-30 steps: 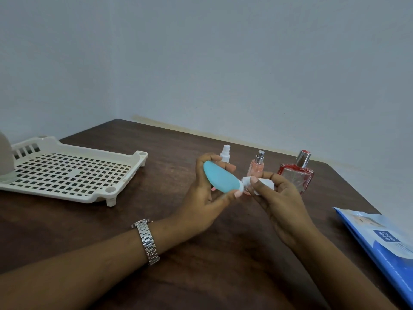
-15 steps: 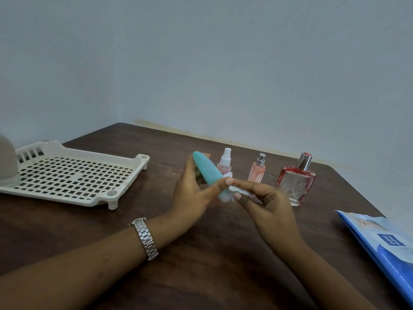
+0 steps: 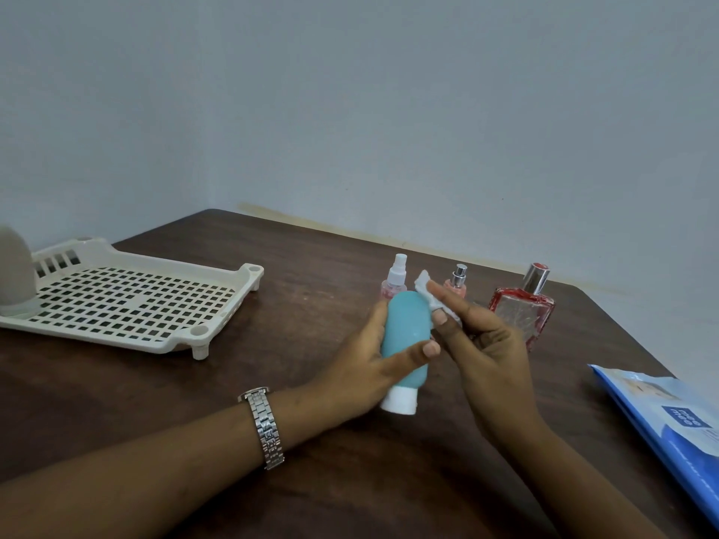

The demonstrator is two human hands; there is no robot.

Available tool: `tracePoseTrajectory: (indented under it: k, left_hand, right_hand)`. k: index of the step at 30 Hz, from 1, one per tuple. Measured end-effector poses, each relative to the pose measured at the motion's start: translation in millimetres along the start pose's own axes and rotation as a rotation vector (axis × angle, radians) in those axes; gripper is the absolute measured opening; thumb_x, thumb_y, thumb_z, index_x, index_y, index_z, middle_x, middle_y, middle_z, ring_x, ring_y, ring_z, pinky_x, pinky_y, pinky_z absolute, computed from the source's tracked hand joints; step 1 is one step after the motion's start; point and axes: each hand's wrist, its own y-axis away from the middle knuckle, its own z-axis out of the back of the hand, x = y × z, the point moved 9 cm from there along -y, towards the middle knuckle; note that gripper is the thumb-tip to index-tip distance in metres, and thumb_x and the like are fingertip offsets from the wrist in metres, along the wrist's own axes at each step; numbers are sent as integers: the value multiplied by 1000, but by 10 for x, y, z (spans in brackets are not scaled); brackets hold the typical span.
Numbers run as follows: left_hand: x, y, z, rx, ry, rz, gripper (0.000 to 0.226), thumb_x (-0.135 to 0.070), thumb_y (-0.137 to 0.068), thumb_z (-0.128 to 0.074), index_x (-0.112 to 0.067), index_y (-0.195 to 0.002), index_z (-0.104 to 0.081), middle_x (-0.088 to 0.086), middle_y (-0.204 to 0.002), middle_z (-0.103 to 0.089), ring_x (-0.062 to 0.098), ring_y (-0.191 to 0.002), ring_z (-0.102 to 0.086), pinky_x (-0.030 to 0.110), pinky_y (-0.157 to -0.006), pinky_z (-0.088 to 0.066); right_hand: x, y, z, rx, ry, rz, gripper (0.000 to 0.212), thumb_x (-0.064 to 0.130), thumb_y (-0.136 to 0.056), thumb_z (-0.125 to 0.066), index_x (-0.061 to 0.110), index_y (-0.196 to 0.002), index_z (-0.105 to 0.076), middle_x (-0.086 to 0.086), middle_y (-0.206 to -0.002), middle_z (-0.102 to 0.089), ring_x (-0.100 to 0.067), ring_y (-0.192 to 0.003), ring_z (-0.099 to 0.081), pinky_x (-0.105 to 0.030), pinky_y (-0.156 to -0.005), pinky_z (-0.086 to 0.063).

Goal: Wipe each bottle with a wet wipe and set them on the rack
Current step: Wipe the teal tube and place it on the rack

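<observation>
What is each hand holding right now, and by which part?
The left hand grips the teal bottle around its body, cap end down. The right hand pinches the wet wipe by its lower part.

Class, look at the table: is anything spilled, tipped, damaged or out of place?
Nothing stands out. The teal bottle is cap-down only because the left hand holds it while the right hand holds the wet wipe against it. The spray bottle, pink perfume and red perfume stand upright; no spill shows.
</observation>
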Motion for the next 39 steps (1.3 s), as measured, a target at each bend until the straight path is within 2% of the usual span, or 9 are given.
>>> tracePoseTrajectory:
  k: [4,7,11,14,18,23,28,35,39]
  left_hand:
    - [-60,16,128,-131,135,9,46,-62,-81,-53,-30,-114,-47,-4,-94,-61,-4,-70,-62,17,-60,-49]
    - [-20,21,307,-291,168,80,67,-78,-65,-35,-30,-108,-53,1,-94,-66,5,-69,-65,25,-54,-53]
    - [81,-4,460,-386,181,180,94,-95,-57,-14,-29,-106,-59,9,-97,-70,15,-77,-68,38,-68,-55]
    - [72,-10,389,-345,250,195,91,-88,-55,-13,-30,-106,-61,14,-102,-70,21,-81,-67,50,-81,-51]
    - [80,-29,234,-195,172,138,104,-89,-57,-14,-27,-131,-52,4,-106,-69,11,-79,-68,27,-64,-55]
    - [58,2,89,-74,15,103,121,-105,-34,-16,-41,-132,-45,-5,-118,-65,8,-100,-65,25,-81,-53]
    - [-21,38,-35,55,128,122,108,-102,-37,-26,-53,-133,-34,3,-98,-65,17,-55,-66,26,-49,-52]
    - [81,-1,12,-33,240,176,119,-104,-29,-28,-36,-124,-53,-5,-67,-66,10,-51,-62,22,-40,-45]
    - [130,-26,44,-104,348,266,103,-86,-53,-11,-27,-125,-57,-6,-76,-71,12,-73,-69,28,-56,-53]
  right_hand:
    - [-22,25,-41,39,83,65,26,3,-80,-61,14,-102,-70,13,-111,-68,-4,-112,-60,-18,-86,-51]
    - [61,102,-170,114,491,284,37,-8,-82,-61,20,-105,-70,15,-117,-66,-5,-113,-59,-18,-93,-47]
    - [155,165,-362,218,743,468,30,7,-84,-60,24,-106,-70,16,-115,-65,0,-105,-56,-12,-88,-43]
    - [179,178,-376,266,773,496,27,12,-86,-58,25,-107,-70,17,-116,-65,-3,-100,-55,-10,-85,-41]
    - [212,87,-234,177,818,492,27,13,-85,-59,25,-107,-69,17,-114,-64,-9,-93,-55,-11,-81,-41]
    - [256,-17,34,-36,875,450,28,13,-86,-59,26,-110,-65,17,-113,-60,-6,-100,-54,-7,-89,-37]
    - [211,35,-35,-41,867,439,31,17,-90,-51,24,-117,-63,13,-120,-59,-2,-107,-50,-11,-92,-38]
    - [177,212,-479,211,974,547,38,11,-86,-44,13,-118,-64,12,-123,-57,-10,-98,-45,-8,-93,-31]
    - [122,265,-620,332,973,522,40,11,-84,-43,11,-118,-64,6,-123,-62,-12,-97,-47,-11,-92,-34]
